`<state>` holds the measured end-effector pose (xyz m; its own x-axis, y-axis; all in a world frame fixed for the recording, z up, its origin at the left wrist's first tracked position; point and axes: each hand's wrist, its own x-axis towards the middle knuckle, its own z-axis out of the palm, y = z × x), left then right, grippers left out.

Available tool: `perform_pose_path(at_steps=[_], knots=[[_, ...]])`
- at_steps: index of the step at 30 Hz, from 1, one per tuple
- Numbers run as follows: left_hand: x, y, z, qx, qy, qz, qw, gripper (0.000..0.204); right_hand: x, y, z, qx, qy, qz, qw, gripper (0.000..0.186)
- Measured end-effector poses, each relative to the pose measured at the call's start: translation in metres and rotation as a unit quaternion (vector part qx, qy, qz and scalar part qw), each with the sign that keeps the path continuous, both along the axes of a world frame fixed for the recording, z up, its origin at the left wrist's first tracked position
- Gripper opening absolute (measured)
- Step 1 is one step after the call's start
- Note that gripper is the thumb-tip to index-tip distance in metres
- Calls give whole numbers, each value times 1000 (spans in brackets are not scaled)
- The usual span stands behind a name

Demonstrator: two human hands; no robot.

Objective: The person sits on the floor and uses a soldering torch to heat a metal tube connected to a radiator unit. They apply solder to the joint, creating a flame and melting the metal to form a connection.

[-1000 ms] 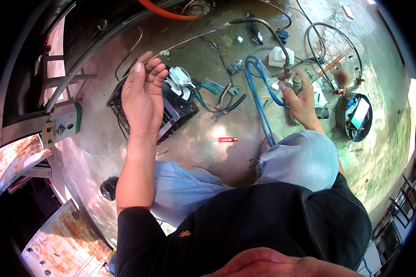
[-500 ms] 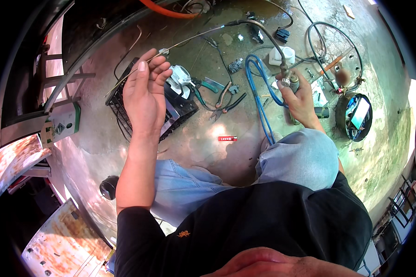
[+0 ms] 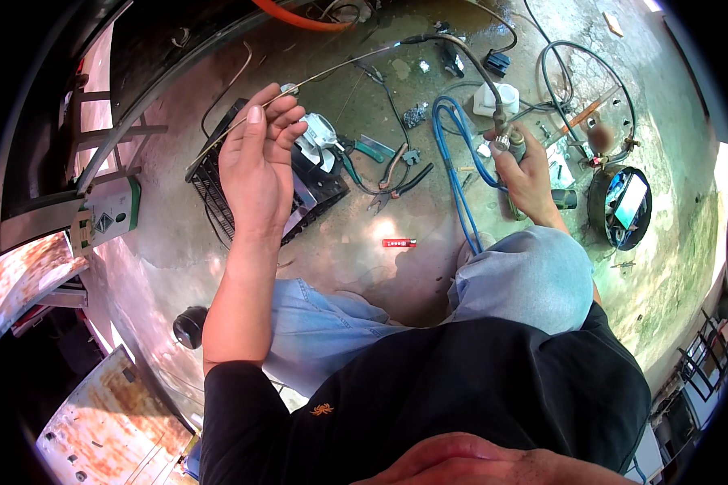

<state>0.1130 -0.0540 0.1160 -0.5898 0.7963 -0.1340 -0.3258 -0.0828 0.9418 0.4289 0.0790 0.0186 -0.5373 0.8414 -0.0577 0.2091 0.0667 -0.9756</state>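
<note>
Pinched between the thumb and fingers of my left hand [image 3: 256, 166] is a thin brazing rod [image 3: 332, 69]; the other fingers are loosely spread. Its far end lies close to the tip of a gas torch [image 3: 471, 62]; whether they touch I cannot tell. My right hand [image 3: 527, 171] is closed around the torch's valve handle, and the bent neck rises from there and curves left. A blue hose [image 3: 455, 171] hangs in a loop beside my right hand. Below my left hand lies a black basket-like grille [image 3: 212, 196] with a white part [image 3: 319, 133] on it.
Pliers [image 3: 388, 187] and a green-handled tool [image 3: 372, 149] lie on the concrete floor. A red lighter [image 3: 399, 242] is in front of my knees. At right stand a round black container [image 3: 620, 208] of parts and a white cup-like container [image 3: 496, 99]. A rusty panel [image 3: 109, 416] sits lower left.
My left hand and the rod have shifted slightly to the right. The torch tip has also moved a little right; my right hand stays nearly in place.
</note>
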Motion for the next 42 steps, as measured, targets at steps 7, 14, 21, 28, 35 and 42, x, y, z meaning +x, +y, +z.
perform_pose_path(at_steps=[7, 14, 21, 28, 35, 42], knots=[[4, 1, 0, -1, -4, 3, 1000, 40, 0, -1, 4, -31, -21, -3, 999, 19], [5, 1, -1, 2, -2, -5, 1000, 41, 2, -2, 7, -63, 21, 1, 998, 22], [5, 0, -2, 1, -1, -17, 1000, 41, 6, 0, 2, -60, 22, 17, 998, 33], [5, 1, -2, 1, -8, -15, 1000, 41, 11, 2, -4, -123, 114, 46, 985, 65], [6, 2, -3, 8, -21, -9, 1000, 39, 5, 0, -10, -51, 65, 12, 997, 78], [7, 2, -3, 5, -23, -9, 1000, 39, 6, 1, -10, -47, 68, 10, 997, 78]])
